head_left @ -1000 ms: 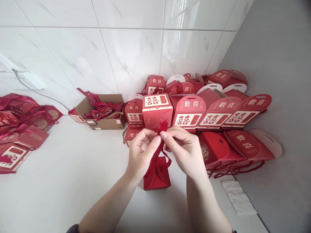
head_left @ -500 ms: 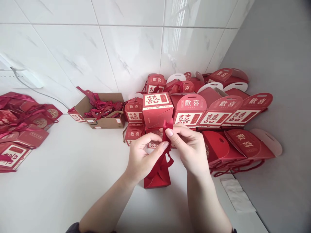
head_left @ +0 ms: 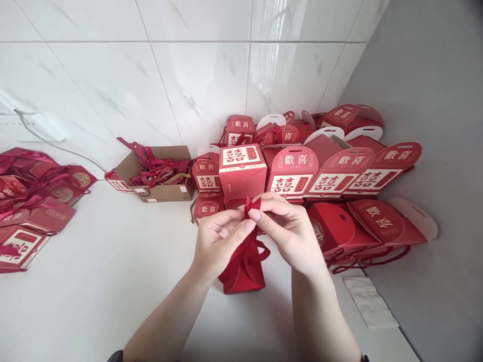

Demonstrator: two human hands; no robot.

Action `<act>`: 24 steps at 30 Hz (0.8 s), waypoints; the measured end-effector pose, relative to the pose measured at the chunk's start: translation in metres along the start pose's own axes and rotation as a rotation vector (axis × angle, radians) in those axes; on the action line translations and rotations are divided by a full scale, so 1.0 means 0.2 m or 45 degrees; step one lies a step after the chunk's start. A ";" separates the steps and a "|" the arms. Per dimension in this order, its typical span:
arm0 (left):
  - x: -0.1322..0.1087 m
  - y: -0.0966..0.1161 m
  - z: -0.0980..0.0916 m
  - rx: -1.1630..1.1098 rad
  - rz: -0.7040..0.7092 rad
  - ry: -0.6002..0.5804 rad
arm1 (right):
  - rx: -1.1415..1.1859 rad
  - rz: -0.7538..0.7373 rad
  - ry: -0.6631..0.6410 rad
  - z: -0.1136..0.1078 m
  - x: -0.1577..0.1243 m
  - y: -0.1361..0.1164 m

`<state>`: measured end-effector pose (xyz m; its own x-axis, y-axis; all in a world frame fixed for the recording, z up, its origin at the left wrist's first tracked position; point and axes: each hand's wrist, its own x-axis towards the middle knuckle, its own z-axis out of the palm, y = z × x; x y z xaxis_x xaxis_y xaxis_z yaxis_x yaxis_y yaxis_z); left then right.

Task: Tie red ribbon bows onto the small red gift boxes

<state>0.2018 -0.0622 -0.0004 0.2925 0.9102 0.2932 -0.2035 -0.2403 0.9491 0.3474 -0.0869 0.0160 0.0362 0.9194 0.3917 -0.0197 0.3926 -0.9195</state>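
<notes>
Between my fingertips is a dark red ribbon, its short end sticking up above my thumbs. My left hand pinches it from the left, thumb against fingers. From the other side my right hand pinches the same ribbon near its top. Directly below, a small red gift box with curved folded flaps stands on the white table. A loop of ribbon shows at the box's right side. My hands hide part of the ribbon and the back of the box.
Red gift boxes with gold and white print are stacked behind and to the right. A cardboard box of red ribbons stands back left. More ribboned red boxes lie far left. A white tissue packet sits near the grey right wall.
Both hands have shifted slightly left and down with the ribbon's upper end, which is now more folded between the fingers. The small gift box stays in place.
</notes>
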 end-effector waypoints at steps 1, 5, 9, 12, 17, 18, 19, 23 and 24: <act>0.00 0.00 0.00 -0.026 -0.008 0.003 | 0.004 0.010 -0.022 0.00 0.00 0.00; 0.00 0.02 -0.04 0.027 -0.152 -0.157 | 0.058 0.082 -0.102 -0.03 0.00 -0.01; -0.01 0.04 -0.06 0.207 -0.200 -0.221 | 0.013 0.113 -0.054 -0.05 0.00 -0.02; -0.01 0.05 -0.06 0.250 -0.175 -0.249 | -0.039 0.115 -0.001 -0.05 0.00 -0.02; 0.00 0.04 -0.05 0.242 -0.201 -0.270 | -0.049 0.110 0.053 -0.04 0.00 -0.01; 0.00 0.04 -0.05 0.241 -0.206 -0.266 | -0.041 0.108 0.061 -0.04 0.00 0.00; 0.00 0.03 -0.05 0.238 -0.210 -0.262 | -0.031 0.109 0.069 -0.03 0.00 0.00; 0.00 0.03 -0.05 0.212 -0.210 -0.237 | 0.044 0.136 0.070 -0.03 0.00 0.00; 0.00 0.03 -0.05 0.210 -0.207 -0.233 | 0.058 0.142 0.070 -0.03 0.00 0.00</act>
<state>0.1912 -0.0600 0.0044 0.4754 0.8689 0.1376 0.0099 -0.1617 0.9868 0.3527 -0.0872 0.0154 0.0857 0.9550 0.2839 -0.0721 0.2901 -0.9543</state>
